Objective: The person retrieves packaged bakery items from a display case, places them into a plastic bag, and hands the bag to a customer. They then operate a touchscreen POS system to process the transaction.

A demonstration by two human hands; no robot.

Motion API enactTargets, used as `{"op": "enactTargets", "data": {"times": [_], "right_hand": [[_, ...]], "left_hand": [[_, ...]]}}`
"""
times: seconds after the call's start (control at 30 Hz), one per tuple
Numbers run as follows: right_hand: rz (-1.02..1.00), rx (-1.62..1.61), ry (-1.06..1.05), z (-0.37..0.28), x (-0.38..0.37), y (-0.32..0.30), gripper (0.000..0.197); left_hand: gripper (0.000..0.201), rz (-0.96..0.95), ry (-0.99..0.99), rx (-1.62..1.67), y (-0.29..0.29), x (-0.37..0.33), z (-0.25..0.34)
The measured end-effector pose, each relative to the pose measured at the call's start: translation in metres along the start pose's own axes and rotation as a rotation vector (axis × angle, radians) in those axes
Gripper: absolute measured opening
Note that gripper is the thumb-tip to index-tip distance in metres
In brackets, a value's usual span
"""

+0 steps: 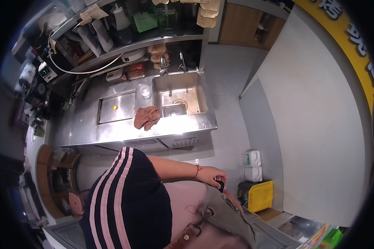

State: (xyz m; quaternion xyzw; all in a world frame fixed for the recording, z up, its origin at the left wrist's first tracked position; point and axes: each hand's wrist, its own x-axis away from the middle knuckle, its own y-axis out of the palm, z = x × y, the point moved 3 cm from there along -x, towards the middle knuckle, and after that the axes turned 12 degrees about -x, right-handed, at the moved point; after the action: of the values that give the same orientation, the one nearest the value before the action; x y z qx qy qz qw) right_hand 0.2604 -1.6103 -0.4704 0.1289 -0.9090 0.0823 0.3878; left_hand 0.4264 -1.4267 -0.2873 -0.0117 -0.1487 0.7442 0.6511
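My left arm, in a dark short sleeve [120, 199] with pink stripes, reaches across the front of my body. A red string bracelet [198, 170] circles the wrist. My left hand [212, 175] is bent at the top edge of a grey apron [228, 216], its fingers curled at a small black thing [221, 186] that I cannot make out. A brown leather strap [185, 237] with a metal stud lies on the apron. No part of my right hand can be made out; a pinkish strip beside the apron is unclear.
Ahead stands a steel counter [83, 128] with a sink [159, 97], a crumpled brown cloth [147, 117] and a small yellow round thing [115, 108] in a recessed tray. White jugs [252, 158] and a yellow-lidded bin [261, 196] stand at right by a tall pale panel [316, 120].
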Motion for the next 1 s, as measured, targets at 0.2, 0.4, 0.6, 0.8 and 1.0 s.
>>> {"op": "enactTargets", "data": {"times": [0.2, 0.4, 0.6, 0.8, 1.0], "right_hand": [[-0.252, 0.072, -0.265, -0.028, -0.112, -0.115, 0.041], [-0.227, 0.360, -0.147, -0.161, -0.150, -0.246, 0.039], [-0.119, 0.525, -0.098, -0.268, -0.190, -0.358, 0.037], [-0.224, 0.562, -0.257, -0.329, -0.315, -0.460, 0.034], [-0.361, 0.748, -0.210, -0.484, -0.429, -0.546, 0.030]], "left_hand": [[0.021, 0.477, 0.385, -0.712, -0.066, -0.069, -0.006], [0.013, 0.451, 0.130, -0.878, -0.164, -0.179, -0.028], [0.012, 0.539, 0.258, -0.983, -0.260, -0.260, -0.052], [0.005, 0.746, 0.067, -1.067, -0.377, -0.312, -0.069], [0.009, 0.772, -0.208, -1.208, -0.490, -0.388, -0.073]]}}
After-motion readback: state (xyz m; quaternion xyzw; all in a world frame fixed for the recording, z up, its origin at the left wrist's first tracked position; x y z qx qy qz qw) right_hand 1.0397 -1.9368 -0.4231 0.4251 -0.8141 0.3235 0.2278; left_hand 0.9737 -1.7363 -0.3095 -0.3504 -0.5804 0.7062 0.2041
